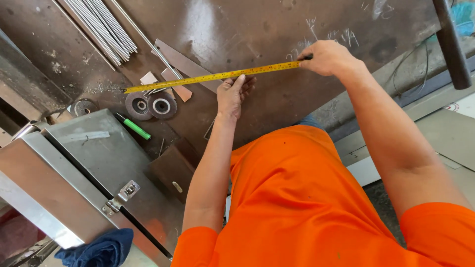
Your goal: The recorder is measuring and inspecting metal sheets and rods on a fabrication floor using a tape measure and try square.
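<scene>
The right hand point(326, 57) has its grip closed on one end of a yellow tape measure point(210, 77). The left hand point(234, 94) lies open, its fingers pressing the tape down near the middle. The tape stretches flat across the brown metal table point(277, 24). It looks thin, light and bendy, with sharp sides, so the ends are best for holding. Two grinding discs point(150, 105) and a green pen point(134, 127) sit near the far tip. The table above the tape is bare.
</scene>
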